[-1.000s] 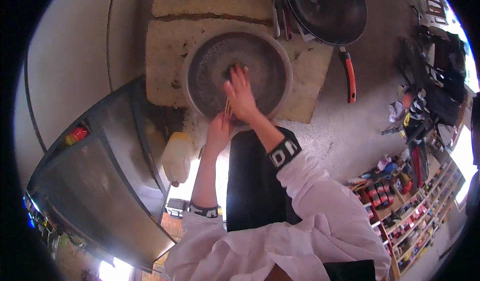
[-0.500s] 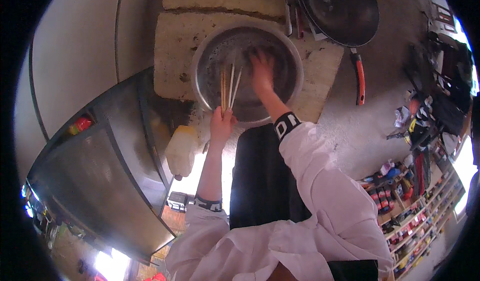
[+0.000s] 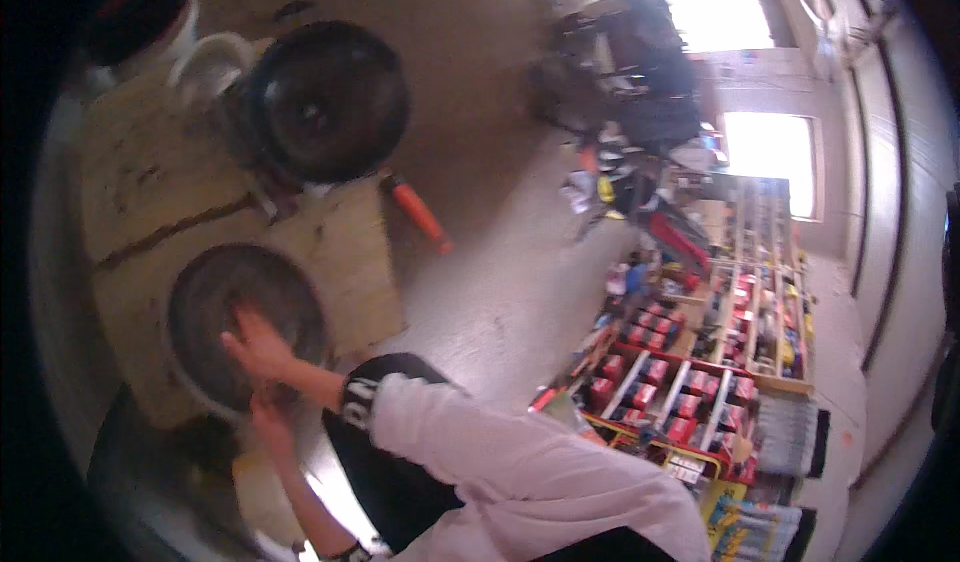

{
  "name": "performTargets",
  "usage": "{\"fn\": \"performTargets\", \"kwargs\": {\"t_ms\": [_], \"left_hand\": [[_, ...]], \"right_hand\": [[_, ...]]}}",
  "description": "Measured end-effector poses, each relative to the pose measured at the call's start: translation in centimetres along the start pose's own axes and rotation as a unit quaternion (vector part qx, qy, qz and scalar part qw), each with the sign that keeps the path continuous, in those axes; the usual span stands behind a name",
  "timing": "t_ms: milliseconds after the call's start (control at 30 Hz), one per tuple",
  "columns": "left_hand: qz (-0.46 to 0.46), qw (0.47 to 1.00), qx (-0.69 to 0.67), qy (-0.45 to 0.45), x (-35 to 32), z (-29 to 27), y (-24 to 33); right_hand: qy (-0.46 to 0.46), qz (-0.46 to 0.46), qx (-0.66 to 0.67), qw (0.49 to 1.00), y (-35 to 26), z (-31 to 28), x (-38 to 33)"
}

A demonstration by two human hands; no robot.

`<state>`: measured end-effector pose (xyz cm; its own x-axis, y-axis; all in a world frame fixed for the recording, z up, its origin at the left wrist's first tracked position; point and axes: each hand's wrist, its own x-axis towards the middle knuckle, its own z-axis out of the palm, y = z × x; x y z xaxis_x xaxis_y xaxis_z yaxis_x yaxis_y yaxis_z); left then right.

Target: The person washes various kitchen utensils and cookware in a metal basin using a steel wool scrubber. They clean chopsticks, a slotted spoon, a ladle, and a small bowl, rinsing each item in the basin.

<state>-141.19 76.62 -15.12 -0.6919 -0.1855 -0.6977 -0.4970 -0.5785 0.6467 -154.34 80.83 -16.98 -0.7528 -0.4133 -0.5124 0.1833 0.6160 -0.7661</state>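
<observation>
Right hand [image 3: 260,350] spread over metal basin [image 3: 198,312], left hand [image 3: 270,420] (grip unclear), white-lettered dark cuff [image 3: 358,400]

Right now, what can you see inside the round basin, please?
Inside the basin, the right hand shows, its fingers extended over the bottom. Whatever is beneath this hand is covered, and any small thing could be lost in the blur.

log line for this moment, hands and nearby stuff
left hand: at basin, near edge, grip unclear | right hand: over basin | black pan: beyond basin, rightward
</observation>
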Motion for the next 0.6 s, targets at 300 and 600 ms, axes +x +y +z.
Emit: {"fn": "performTargets", "kwargs": {"t_ms": [300,600], "left_hand": [[0.027,0.963,0.236,0.126,-2.6,-2.9,-3.1],[0.062,0.947,0.202,0.243,1.6,-2.9,-4.9]], "right_hand": [[0.054,0.035,-0.035,0.997,2.4,1.2,2.9],[0.020,-0.187,-0.325,0.927,8.0,0.7,4.9]]}}
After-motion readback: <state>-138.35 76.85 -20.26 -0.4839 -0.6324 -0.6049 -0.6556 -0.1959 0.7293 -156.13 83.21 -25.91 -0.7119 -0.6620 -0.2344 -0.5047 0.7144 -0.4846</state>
